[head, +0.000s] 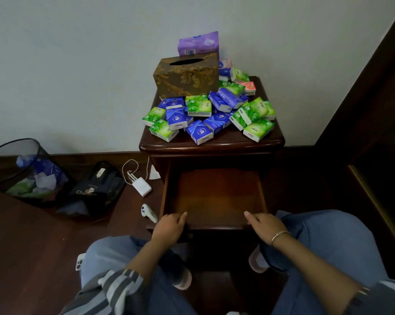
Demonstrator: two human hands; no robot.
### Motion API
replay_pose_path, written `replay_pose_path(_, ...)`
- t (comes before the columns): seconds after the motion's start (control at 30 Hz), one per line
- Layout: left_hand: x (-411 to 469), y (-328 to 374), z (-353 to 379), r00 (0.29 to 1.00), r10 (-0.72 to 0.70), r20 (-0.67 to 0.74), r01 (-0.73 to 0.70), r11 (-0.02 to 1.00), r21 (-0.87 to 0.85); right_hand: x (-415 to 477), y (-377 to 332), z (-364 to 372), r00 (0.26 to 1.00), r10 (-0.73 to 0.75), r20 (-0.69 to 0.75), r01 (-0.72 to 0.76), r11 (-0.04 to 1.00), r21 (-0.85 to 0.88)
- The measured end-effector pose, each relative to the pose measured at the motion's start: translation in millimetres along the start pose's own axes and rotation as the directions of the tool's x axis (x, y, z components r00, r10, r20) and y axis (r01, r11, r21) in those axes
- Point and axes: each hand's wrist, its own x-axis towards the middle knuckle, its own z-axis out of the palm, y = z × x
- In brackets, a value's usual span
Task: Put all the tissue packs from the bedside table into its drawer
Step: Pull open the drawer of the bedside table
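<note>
Several green, blue and pink tissue packs (211,112) lie heaped on top of the dark wooden bedside table (211,145). A purple pack (198,43) leans against the wall behind a gold-patterned tissue box (186,76). Below the top, the drawer (214,196) stands pulled out, with nothing visible inside it. My left hand (169,228) grips the drawer's front edge at its left end, thumb over the rim. My right hand (266,225), with a bracelet at the wrist, grips the same edge at its right end.
A black mesh bin (21,169) with waste stands at the left, a dark bag (98,185) beside it. A white charger with cable (142,186) and a small white controller (147,212) lie on the floor left of the drawer. My knees flank the drawer; dark furniture stands at the right.
</note>
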Motion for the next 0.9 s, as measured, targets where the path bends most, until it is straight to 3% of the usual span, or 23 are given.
replay_pose_path(0.17,-23,-12,7,0.988,-0.137,0.065,0.141,0.988,-0.059,-15,0,-1,0.989,0.088,0.116,-0.095,0.994,0.059)
replay_pose_path(0.47,-33,-8,5,0.989,-0.111,0.099,0.120,0.989,-0.088,-21,-1,2,0.991,0.088,0.104,-0.098,0.990,0.101)
replay_pose_path(0.67,-32,-4,-7,0.975,-0.071,0.211,0.109,0.979,-0.172,-14,1,3,0.989,0.106,0.106,-0.122,0.980,0.160)
replay_pose_path(0.8,-26,-7,-19,0.970,-0.028,0.242,0.087,0.968,-0.235,-8,-8,-5,0.998,0.057,0.013,-0.058,0.969,0.242)
replay_pose_path(0.9,-17,-10,-34,0.973,0.008,0.230,0.057,0.960,-0.275,-4,-21,-23,0.983,-0.033,-0.179,0.078,0.965,0.252)
